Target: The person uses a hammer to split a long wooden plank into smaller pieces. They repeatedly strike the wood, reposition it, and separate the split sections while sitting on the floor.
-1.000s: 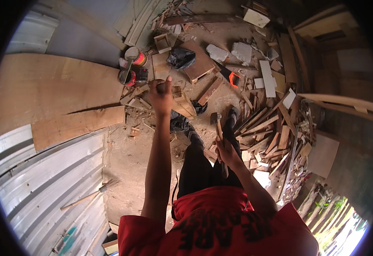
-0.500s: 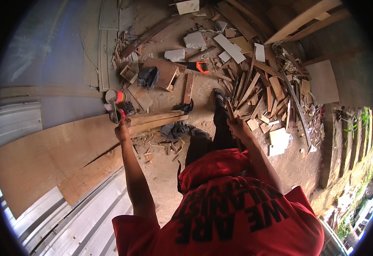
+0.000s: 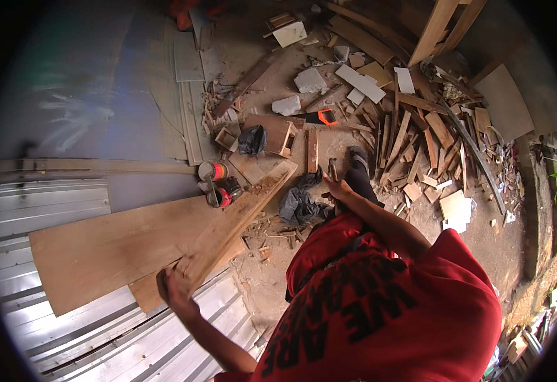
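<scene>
My left hand (image 3: pixel 175 288), fingers curled, grips the near end of a long plank (image 3: pixel 240 223) over plywood; my right hand (image 3: pixel 337 188) clasps a hammer (image 3: pixel 333 170). Since earlier, left hand slid outward along it.

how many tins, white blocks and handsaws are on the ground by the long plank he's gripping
tins: 2
white blocks: 2
handsaws: 1
total: 5
The left hand grips the long plank; the right hand holds a tool.
</scene>
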A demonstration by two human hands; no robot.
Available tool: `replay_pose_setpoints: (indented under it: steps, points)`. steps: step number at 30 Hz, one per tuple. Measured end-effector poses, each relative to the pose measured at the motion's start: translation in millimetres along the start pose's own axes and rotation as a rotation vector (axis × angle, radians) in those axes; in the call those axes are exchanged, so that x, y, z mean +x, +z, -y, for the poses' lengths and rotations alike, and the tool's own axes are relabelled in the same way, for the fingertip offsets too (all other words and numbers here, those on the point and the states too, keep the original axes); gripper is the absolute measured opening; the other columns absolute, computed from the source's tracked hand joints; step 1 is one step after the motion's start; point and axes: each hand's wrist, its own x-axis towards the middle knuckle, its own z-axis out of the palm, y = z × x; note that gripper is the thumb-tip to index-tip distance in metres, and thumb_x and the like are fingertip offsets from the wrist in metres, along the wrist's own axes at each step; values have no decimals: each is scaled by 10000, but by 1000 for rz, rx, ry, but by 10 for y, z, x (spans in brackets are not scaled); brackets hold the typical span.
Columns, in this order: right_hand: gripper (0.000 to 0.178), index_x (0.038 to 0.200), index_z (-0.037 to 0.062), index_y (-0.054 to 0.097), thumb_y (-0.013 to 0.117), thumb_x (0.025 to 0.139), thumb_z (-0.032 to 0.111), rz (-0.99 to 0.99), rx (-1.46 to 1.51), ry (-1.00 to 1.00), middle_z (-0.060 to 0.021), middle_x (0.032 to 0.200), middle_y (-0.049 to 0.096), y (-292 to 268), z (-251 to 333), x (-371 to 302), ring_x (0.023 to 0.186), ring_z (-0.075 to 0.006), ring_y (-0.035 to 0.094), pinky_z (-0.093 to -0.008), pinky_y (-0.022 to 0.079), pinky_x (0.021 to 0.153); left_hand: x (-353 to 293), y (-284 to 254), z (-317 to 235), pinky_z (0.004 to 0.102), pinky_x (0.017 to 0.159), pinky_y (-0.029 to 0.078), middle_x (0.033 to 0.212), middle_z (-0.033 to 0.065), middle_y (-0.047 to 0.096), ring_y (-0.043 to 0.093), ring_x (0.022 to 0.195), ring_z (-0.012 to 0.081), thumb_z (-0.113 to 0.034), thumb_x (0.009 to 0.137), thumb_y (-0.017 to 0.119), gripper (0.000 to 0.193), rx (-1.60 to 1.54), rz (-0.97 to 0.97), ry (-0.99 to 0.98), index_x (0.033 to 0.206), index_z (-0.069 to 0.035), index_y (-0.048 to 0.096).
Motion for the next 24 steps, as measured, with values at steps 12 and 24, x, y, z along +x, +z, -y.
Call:
replay_pose_setpoints:
  steps: [12, 24]
  points:
    - [879, 1248, 139, 563, 326, 830, 875, 390, 1235, -97, -101, 970, 676, 1174, 1093, -72, 417, -98, 447, -237, 356, 354, -1403, -2115, 28, 532, 928, 505, 1159, 351, 606, 633, 1047, 439, -361, 946, 471, 659, -662, -368, -339, 1466, 28, 359]
    - [719, 1315, 10, 505, 495, 942, 624, 212, 876, -887, -88, 1054, 662, -122, 2783, -1301, 911, -234, 664, -340, 534, 837, -1439, -1130, 2234, 482, 1067, 397, 1460, 124, 498, 451, 1357, 246, -492, 1042, 366, 565, -473, -723, -921, 1453, -106, 412]
